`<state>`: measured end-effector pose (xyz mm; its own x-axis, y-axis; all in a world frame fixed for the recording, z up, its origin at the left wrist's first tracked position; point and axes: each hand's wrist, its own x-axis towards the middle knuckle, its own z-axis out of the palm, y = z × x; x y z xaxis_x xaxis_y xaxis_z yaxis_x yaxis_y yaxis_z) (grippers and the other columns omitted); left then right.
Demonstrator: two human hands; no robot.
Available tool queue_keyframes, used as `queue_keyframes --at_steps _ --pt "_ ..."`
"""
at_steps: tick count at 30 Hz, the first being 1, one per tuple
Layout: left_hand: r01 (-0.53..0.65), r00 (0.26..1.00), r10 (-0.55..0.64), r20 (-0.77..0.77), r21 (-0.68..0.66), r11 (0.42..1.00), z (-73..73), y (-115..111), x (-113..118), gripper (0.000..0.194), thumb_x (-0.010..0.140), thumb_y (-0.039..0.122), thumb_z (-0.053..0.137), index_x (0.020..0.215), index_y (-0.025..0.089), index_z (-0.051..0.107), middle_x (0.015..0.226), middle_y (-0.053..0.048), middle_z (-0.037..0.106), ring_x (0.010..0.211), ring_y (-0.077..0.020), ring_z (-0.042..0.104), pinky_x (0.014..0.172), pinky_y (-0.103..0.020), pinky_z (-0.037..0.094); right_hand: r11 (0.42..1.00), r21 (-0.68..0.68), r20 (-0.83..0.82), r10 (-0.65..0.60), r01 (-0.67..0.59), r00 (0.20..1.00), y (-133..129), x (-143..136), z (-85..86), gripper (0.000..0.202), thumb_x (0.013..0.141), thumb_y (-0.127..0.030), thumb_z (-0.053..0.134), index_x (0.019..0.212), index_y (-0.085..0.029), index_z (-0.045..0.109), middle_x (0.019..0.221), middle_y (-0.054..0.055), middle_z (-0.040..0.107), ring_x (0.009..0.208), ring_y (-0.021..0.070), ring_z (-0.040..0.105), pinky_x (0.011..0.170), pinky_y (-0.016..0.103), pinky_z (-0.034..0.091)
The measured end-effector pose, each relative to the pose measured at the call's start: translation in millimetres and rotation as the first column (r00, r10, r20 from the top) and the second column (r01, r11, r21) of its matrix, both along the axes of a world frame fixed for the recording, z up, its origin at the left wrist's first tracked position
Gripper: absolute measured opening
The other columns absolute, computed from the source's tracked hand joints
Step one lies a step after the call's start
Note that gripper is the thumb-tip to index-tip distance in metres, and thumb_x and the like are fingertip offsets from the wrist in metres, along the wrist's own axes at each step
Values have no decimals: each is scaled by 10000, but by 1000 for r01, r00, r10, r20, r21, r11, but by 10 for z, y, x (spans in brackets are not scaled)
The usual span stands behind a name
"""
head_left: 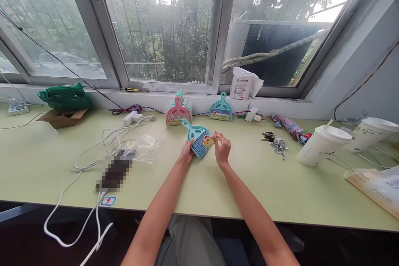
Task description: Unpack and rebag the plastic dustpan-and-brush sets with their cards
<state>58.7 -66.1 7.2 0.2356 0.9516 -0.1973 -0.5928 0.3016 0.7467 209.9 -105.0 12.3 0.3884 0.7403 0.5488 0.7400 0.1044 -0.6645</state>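
A small teal dustpan with a blue-bristled brush (199,149) is tilted above the table in front of me. My left hand (187,151) grips its lower left edge. At its right side, my right hand (222,148) pinches a yellow and red printed label card (207,141) that lies across the bristles. Behind, a row of dustpan sets with a pink one (178,111) in front stands against the wall. A single teal dustpan set (221,108) with its label leans on the wall to the right.
White cables and a pixelated dark device (115,170) lie left, beside clear plastic strands (145,147). A green bag (66,96) sits on a cardboard box (62,118). To the right are silvery ties (278,145), a folded umbrella (289,128) and white cups (324,144).
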Motion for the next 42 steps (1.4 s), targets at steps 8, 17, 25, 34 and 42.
queue_keyframes --at_steps 8,17,25,34,42 --pt "80 996 -74 -58 121 989 18 -101 60 422 686 250 757 1068 177 593 1056 -82 682 946 -209 655 886 -342 515 860 -507 271 105 50 957 -8 -359 -111 706 945 -520 24 1496 -96 146 1573 96 26 1458 208 -75 1102 610 -58" --pt "9 995 2 -95 111 994 3 -65 63 345 624 30 598 946 154 596 882 -51 694 810 -174 652 857 -332 522 873 -483 99 130 -67 987 -25 -361 -139 732 935 -550 148 1501 -87 108 1571 119 -16 1453 232 -111 1080 639 -95" --pt "-30 999 31 -31 29 999 60 -69 7 379 645 4 539 988 164 561 898 -56 689 817 -197 669 842 -382 544 944 -54 -761 173 -326 625 119 -129 -225 784 767 -467 634 1416 -178 304 1457 156 394 1345 231 398 1061 384 398" --pt "178 978 -150 -146 205 962 157 -79 -70 277 730 107 600 1003 151 622 1027 -102 686 1011 -247 628 951 -399 470 889 201 -942 290 -411 167 126 33 -162 465 587 -164 808 986 -194 571 902 29 715 836 175 697 739 280 600" --pt "-388 510 614 -602 477 789 201 -15 -549 484 746 45 574 1189 240 558 1521 -96 284 1444 -300 124 1097 -470 306 906 201 -940 285 -372 188 112 280 -129 409 561 -137 813 921 -172 621 891 36 722 795 167 701 700 241 606"
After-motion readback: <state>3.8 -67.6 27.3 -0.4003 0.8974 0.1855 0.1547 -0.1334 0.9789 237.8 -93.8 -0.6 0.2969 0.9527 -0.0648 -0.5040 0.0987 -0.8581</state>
